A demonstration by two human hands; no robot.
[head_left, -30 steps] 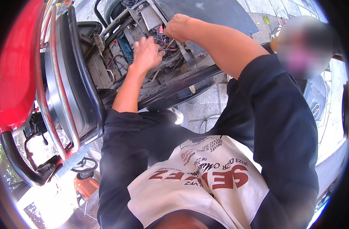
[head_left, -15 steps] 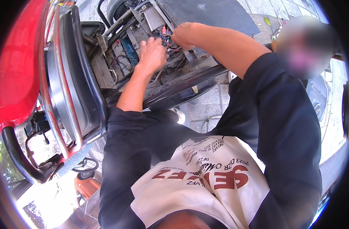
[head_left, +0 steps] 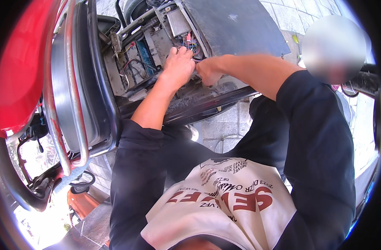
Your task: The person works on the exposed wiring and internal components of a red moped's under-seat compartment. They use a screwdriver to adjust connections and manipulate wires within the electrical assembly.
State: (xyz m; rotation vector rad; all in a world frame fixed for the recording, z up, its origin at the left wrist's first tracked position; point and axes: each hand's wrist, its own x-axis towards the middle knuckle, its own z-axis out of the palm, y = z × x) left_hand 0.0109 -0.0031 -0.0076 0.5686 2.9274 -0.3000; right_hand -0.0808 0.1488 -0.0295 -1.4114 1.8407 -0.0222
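Observation:
My left hand [head_left: 178, 64] reaches into an open compartment of a vehicle, its fingers curled closed at a bundle of thin coloured wires [head_left: 192, 46]. Right beside it, my right hand [head_left: 209, 71] is closed too, with its fingertips turned down and mostly hidden. A thin pinkish wire [head_left: 196, 61] shows between the two hands and seems to be gripped by both. A red connector [head_left: 188, 37] stands up out of the bundle. Above the wires sits a finned metal box [head_left: 178, 23].
A blue battery-like block [head_left: 146, 58] lies left of the hands. A black frame bar [head_left: 207, 102] crosses in front. Further left stand a dark padded seat [head_left: 71, 83], metal rails [head_left: 75, 100] and a red body panel [head_left: 15, 66]. A dark flat panel [head_left: 236, 27] spreads behind; another person [head_left: 334, 50] is at right.
My right hand has moved down and nearer to me, away from the compartment's far edge. My left hand has shifted right in the picture, closer to it. The view has shifted slightly.

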